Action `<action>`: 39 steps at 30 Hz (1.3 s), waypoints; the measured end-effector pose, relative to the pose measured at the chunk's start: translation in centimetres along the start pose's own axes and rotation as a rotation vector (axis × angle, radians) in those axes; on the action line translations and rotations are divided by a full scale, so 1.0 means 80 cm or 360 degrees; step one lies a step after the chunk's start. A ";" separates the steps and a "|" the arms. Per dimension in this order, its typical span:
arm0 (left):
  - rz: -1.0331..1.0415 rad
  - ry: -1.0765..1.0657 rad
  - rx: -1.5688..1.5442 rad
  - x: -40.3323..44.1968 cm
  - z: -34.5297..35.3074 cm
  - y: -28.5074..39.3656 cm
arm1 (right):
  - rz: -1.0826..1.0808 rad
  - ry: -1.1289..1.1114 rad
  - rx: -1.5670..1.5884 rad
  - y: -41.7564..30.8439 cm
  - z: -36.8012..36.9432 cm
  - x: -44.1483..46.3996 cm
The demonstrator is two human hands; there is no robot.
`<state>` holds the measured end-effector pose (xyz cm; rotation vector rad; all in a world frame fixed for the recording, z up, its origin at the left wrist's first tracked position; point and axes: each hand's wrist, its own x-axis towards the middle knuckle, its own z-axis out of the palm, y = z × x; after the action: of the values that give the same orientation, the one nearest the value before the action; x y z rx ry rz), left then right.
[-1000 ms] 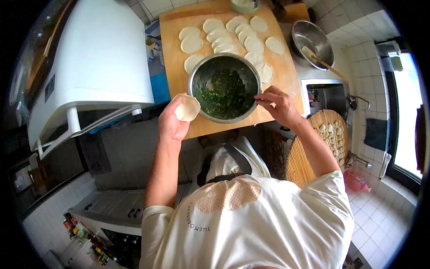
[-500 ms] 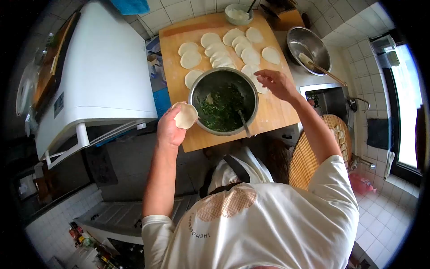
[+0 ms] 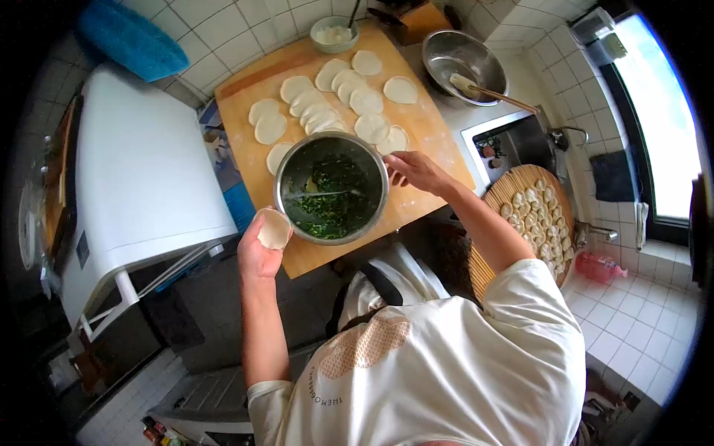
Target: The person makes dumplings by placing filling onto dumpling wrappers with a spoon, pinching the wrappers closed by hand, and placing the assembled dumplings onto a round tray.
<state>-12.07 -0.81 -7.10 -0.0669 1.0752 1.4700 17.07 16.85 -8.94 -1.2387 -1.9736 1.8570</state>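
Note:
A round dough wrapper (image 3: pixel 274 229) lies in my left hand (image 3: pixel 259 253), cupped beside the left front of a steel bowl (image 3: pixel 377 210). Chopped green filling (image 3: pixel 331 212) covers the bowl's bottom, and a metal spoon (image 3: pixel 327 195) lies across it inside the bowl. At the bowl's right rim is my right hand (image 3: pixel 418 172), its fingers bent and closed against the edge. Behind the bowl, flat dough wrappers (image 3: pixel 303 100) are spread in overlapping rows on the wooden board (image 3: pixel 428 134).
A glass bowl (image 3: pixel 335 36) of white paste stands at the board's back edge. To the right are a large steel basin (image 3: pixel 491 70) with a wooden-handled tool, a sink (image 3: pixel 520 149), and a woven tray (image 3: pixel 491 249) of dumplings. A white appliance (image 3: pixel 149 193) stands left.
The view has shifted and turned. My right hand has come down from above the wrappers to the bowl's rim. The spoon, earlier leaning over the front rim, now lies inside the bowl.

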 end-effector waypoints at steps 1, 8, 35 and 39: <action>0.0009 0.0004 0.0004 -0.005 -0.004 0.005 | 0.0053 0.0052 0.0128 0.003 0.002 -0.007; 0.0094 0.0014 -0.0172 -0.020 -0.018 0.016 | 0.0124 0.0044 0.0339 0.019 0.029 -0.029; 0.0220 0.0211 0.0002 0.019 -0.086 -0.045 | -0.0107 0.0595 0.0155 -0.024 0.019 -0.023; 0.0239 0.0186 -0.0057 0.029 -0.092 -0.048 | -0.0055 0.0645 0.0069 -0.031 0.020 -0.031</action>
<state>-13.44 -4.38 -14.82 -0.1005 1.1688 1.6373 16.58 14.31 -6.06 -1.4229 -1.7150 1.4782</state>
